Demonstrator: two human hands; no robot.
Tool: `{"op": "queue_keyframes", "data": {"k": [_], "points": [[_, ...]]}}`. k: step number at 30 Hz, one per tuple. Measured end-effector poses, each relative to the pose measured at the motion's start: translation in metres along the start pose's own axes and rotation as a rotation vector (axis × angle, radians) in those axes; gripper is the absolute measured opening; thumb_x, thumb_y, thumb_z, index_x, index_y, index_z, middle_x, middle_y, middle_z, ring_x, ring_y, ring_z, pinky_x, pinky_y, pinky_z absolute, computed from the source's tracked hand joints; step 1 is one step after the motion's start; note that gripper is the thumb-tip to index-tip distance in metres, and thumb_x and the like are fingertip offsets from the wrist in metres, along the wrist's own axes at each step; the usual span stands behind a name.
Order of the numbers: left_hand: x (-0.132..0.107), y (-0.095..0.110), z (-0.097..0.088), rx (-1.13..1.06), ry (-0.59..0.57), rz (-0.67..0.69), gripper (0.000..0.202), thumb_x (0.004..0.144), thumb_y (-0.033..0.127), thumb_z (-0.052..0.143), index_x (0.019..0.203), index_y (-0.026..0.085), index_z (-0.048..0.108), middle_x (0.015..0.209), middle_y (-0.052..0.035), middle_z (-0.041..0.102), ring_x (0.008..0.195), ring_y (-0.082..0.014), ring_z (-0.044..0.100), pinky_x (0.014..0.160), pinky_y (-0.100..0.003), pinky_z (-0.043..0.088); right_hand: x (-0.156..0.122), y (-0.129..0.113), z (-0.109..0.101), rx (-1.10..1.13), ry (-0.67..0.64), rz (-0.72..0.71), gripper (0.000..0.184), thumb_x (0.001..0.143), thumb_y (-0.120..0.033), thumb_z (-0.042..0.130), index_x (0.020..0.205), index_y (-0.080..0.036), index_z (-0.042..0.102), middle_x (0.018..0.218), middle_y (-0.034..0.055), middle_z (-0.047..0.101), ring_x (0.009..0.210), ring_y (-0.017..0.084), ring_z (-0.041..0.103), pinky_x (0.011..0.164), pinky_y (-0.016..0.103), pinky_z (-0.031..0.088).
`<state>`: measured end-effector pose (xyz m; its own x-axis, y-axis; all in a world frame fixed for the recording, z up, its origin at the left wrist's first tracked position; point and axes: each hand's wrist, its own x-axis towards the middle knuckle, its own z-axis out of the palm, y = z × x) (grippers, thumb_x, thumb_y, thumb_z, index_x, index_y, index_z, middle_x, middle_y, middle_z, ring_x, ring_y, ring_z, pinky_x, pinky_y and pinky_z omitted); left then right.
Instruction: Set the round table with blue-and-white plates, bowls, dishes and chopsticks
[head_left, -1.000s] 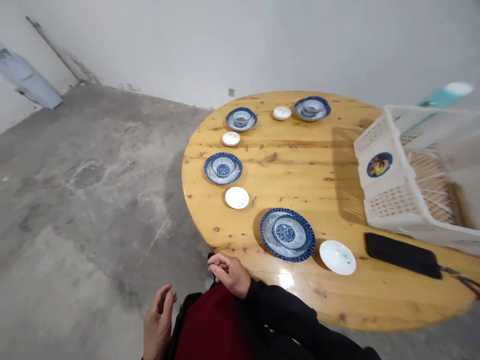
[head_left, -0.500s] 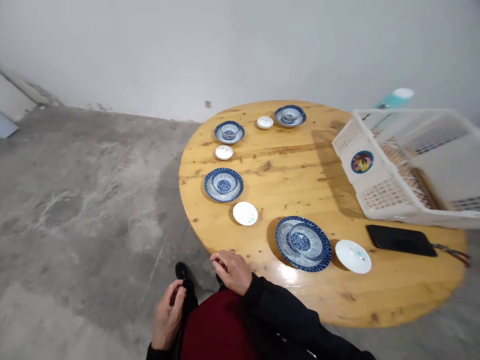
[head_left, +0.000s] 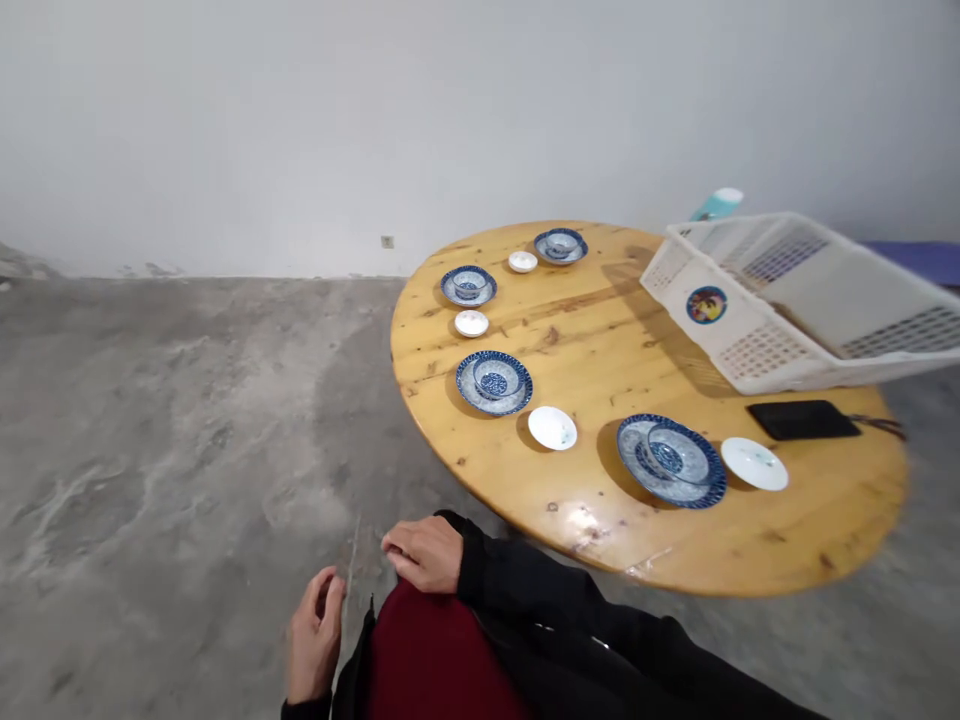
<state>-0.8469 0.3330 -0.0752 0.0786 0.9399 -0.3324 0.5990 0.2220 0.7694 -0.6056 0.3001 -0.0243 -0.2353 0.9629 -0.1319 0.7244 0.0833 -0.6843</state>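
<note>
My left hand [head_left: 315, 645] hangs low beside my body over the concrete floor, fingers loosely apart and holding nothing. My right hand [head_left: 424, 552] lies on a red garment [head_left: 435, 660] at my front, fingers stretched leftward, nothing seen in them. It is just short of the edge of a round wooden table [head_left: 600, 340]. Nearest on the table are a blue patterned plate with a bowl on it [head_left: 671, 460] and a small white saucer [head_left: 553, 428].
More blue plate-and-bowl sets [head_left: 494, 381] [head_left: 468, 285] [head_left: 560, 245] and white saucers [head_left: 472, 323] [head_left: 523, 261] [head_left: 754, 463] ring the table's edge. A white plastic basket [head_left: 750, 320] stands at the right, a black phone [head_left: 802, 420] in front of it. Bare concrete floor [head_left: 187, 420] lies left.
The view has swung so the table sits farther right and away. My right hand has drawn back from the table edge onto the red garment; my left hand stays low.
</note>
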Motion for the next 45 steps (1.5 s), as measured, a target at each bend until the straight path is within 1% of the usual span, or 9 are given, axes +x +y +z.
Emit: {"op": "queue_keyframes", "data": {"k": [4,8,11,15,21,27,30,38,45], "points": [[0.041,0.004,0.004,0.001,-0.094,0.034,0.066,0.074,0.071,0.053,0.106,0.015,0.068,0.101,-0.0149,0.076,0.097,-0.0316,0.072,0.091,-0.045,0.055,0.026,0.002,0.001,-0.018,-0.029,0.061,0.021,0.092,-0.028,0.054,0.107,-0.023,0.069,0.106,0.0045,0.075,0.092,0.018,0.069,0.073,0.027,0.045],[0.090,0.031,0.017,0.035,-0.214,0.130,0.055,0.078,0.063,0.052,0.104,0.018,0.069,0.105,-0.0131,0.076,0.099,-0.0289,0.073,0.091,-0.041,0.056,0.063,0.019,-0.008,-0.036,0.007,0.125,0.021,0.093,-0.027,0.053,0.106,-0.023,0.069,0.105,0.0049,0.075,0.093,0.019,0.070,0.074,0.028,0.045],[0.134,0.057,0.015,0.105,-0.285,0.205,0.050,0.081,0.058,0.050,0.107,0.019,0.068,0.110,-0.0122,0.076,0.103,-0.0275,0.072,0.092,-0.040,0.056,0.106,0.034,-0.023,-0.027,0.038,0.158,0.021,0.094,-0.027,0.053,0.107,-0.023,0.069,0.106,0.0051,0.075,0.094,0.019,0.070,0.073,0.028,0.044],[0.196,0.088,-0.005,0.202,-0.234,0.237,0.051,0.081,0.059,0.050,0.107,0.019,0.069,0.113,-0.0136,0.075,0.106,-0.0297,0.071,0.093,-0.042,0.055,0.171,0.049,-0.059,-0.028,0.073,0.154,0.022,0.095,-0.029,0.053,0.110,-0.022,0.068,0.111,0.0062,0.074,0.095,0.020,0.069,0.075,0.028,0.045],[0.270,0.119,-0.024,0.263,-0.157,0.143,0.061,0.081,0.067,0.047,0.112,0.018,0.066,0.111,-0.0143,0.075,0.107,-0.0299,0.071,0.094,-0.043,0.054,0.247,0.073,-0.107,0.002,0.094,0.142,0.024,0.098,-0.028,0.050,0.114,-0.022,0.066,0.113,0.0053,0.073,0.097,0.020,0.069,0.074,0.029,0.044],[0.318,0.125,-0.020,0.267,-0.251,0.158,0.055,0.078,0.065,0.049,0.107,0.022,0.067,0.106,-0.0110,0.077,0.103,-0.0275,0.073,0.090,-0.038,0.056,0.287,0.087,-0.122,0.014,0.025,0.185,0.027,0.099,-0.032,0.047,0.115,-0.023,0.066,0.117,0.0050,0.073,0.101,0.021,0.069,0.076,0.030,0.044],[0.354,0.130,-0.018,0.318,-0.303,0.180,0.054,0.078,0.065,0.049,0.106,0.022,0.067,0.108,-0.0101,0.076,0.103,-0.0276,0.073,0.090,-0.037,0.056,0.301,0.093,-0.124,0.036,0.012,0.219,0.027,0.098,-0.033,0.048,0.113,-0.023,0.067,0.116,0.0051,0.073,0.102,0.021,0.069,0.075,0.031,0.044],[0.478,0.188,-0.002,0.439,-0.534,0.361,0.056,0.082,0.063,0.044,0.112,0.022,0.066,0.112,-0.0101,0.076,0.107,-0.0282,0.072,0.091,-0.038,0.057,0.349,0.118,-0.146,0.096,0.229,0.459,0.022,0.095,-0.030,0.051,0.109,-0.024,0.067,0.114,0.0034,0.074,0.102,0.020,0.069,0.074,0.029,0.043],[0.600,0.222,-0.024,0.402,-0.586,0.517,0.057,0.080,0.064,0.047,0.112,0.021,0.066,0.107,-0.0111,0.077,0.104,-0.0300,0.073,0.092,-0.043,0.057,0.431,0.118,-0.175,0.087,0.395,0.597,0.022,0.095,-0.027,0.050,0.110,-0.023,0.065,0.112,0.0040,0.074,0.101,0.019,0.068,0.075,0.028,0.042]]}}
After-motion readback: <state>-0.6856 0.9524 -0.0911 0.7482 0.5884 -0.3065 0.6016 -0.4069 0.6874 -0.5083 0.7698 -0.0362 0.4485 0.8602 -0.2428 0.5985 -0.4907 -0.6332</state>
